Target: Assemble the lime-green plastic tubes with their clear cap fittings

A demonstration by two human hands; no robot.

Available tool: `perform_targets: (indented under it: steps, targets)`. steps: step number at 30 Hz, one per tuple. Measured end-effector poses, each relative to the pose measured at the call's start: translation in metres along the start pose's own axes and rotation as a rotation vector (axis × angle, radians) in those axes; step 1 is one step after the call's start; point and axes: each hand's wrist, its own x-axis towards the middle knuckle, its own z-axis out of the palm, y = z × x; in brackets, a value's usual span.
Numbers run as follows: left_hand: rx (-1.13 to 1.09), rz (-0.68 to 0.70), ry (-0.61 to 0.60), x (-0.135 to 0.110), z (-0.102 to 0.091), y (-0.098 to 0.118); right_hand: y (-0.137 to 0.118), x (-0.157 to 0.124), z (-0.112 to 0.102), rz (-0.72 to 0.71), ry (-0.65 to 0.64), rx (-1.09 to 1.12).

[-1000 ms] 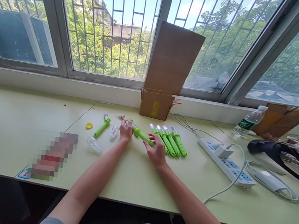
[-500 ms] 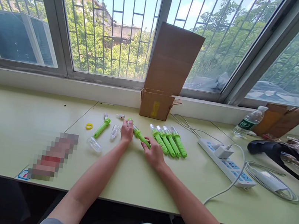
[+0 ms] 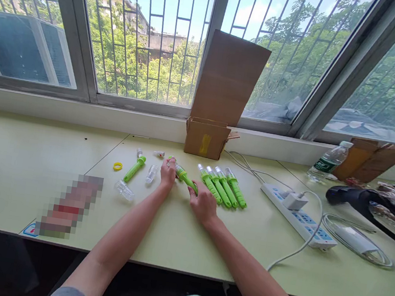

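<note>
Both my hands hold one green tube-shaped device (image 3: pixel 184 177) just above the pale green table (image 3: pixel 24 162). My left hand (image 3: pixel 168 173) is closed round its clear upper end. My right hand (image 3: pixel 203 204) is closed round its green lower end. Right of my hands, several like green devices (image 3: pixel 224 186) lie side by side in a row. To the left lie another green device (image 3: pixel 135 167), two clear caps (image 3: pixel 124 189), a small white part (image 3: pixel 158 153) and a yellow ring (image 3: pixel 117 166).
An open cardboard box (image 3: pixel 206 137) stands at the window sill behind the parts. A white power strip (image 3: pixel 298 216) with a charger and cables lies to the right. Further right are a water bottle (image 3: pixel 328 160), a black object (image 3: pixel 357 197) and a blurred patch (image 3: pixel 69 205) at the left front.
My right hand has slid a little left and nearer along the held green device, drawing it away from the row. My left hand has stayed on its upper end.
</note>
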Motion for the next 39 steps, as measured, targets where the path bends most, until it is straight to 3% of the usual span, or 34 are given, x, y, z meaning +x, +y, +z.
perform_targets:
  steps: [5, 10, 14, 21, 25, 29, 33, 39]
  targets:
    - [-0.127, -0.080, -0.041, 0.001, 0.002, 0.002, -0.001, -0.002, -0.001, -0.024, 0.061, -0.037]
    - [-0.240, -0.127, -0.103, -0.001, 0.004, 0.005, -0.001, -0.001, -0.001, -0.022, 0.008, -0.037]
    - [-0.271, -0.127, -0.122, -0.003, 0.006, 0.006, -0.003, 0.000, -0.001, 0.063, -0.038, 0.045]
    - [-0.337, -0.143, -0.209, -0.005, 0.004, 0.005, -0.004, 0.006, -0.005, 0.218, -0.227, 0.607]
    - [-0.364, -0.163, -0.244, -0.005, 0.003, 0.006, 0.001, 0.010, -0.006, 0.403, -0.366, 0.962]
    - [-0.398, -0.182, -0.278, -0.005, 0.003, 0.010, 0.007, 0.012, -0.007, 0.509, -0.482, 1.164]
    - [-0.455, -0.210, -0.292, -0.004, 0.002, 0.013, 0.005, 0.011, -0.005, 0.419, -0.371, 1.014]
    - [-0.573, -0.297, -0.307, -0.005, 0.005, 0.015, 0.001, 0.007, -0.005, 0.124, -0.018, 0.278]
